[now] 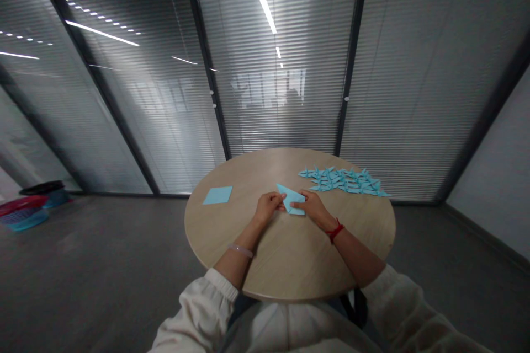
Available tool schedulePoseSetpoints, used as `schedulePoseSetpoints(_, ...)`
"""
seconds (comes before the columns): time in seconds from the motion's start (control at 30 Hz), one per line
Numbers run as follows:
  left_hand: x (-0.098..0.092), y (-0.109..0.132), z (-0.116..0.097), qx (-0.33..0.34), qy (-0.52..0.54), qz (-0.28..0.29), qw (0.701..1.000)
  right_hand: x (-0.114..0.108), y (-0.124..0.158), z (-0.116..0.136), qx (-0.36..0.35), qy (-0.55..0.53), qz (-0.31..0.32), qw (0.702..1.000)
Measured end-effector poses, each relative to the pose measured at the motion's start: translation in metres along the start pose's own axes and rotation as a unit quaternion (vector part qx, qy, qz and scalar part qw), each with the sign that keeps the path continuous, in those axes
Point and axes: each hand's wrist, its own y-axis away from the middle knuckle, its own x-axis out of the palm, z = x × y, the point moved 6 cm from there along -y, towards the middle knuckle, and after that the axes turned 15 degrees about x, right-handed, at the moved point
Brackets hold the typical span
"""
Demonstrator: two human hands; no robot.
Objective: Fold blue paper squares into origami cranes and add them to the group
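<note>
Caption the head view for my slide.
Left hand and right hand hold folded blue paper over a round tan wood-grained table.

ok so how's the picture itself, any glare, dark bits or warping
Head view: bright light streaks show in the glass wall; head view: the floor is dim; head view: the dark bars splay apart, probably wide-lens distortion; head view: the paper in both hands has clear edges, but the blue pile loses fine detail.
</note>
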Motion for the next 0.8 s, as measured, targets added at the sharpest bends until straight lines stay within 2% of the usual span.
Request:
schedulePoseSetpoints(0.13,0.0,0.002,-0.008,0.027,-0.031,-0.002,0.999,0.001,0.004,0.005,0.002,-0.01,0.005,1.0)
schedulePoseSetpoints(0.4,-0.003,0.005,-0.025,0.123,-0.194,0.005,0.973,0.008,0.017,0.016,0.031,-0.009,0.039,0.999)
schedulePoseSetpoints(0.5,-0.001,0.005,-0.024,0.125,-0.19,0.016,0.974,0.006,0.016,0.015,0.024,-0.003,0.024,0.999)
schedulePoseSetpoints(0.67,0.005,0.006,-0.016,0.087,-0.157,0.047,0.983,0.004,0.011,0.011,0.014,-0.01,0.009,1.0)
schedulePoseSetpoints(0.8,0.007,0.006,-0.02,0.128,-0.186,0.064,0.972,0.005,0.012,0.012,0.017,-0.021,0.011,1.0)
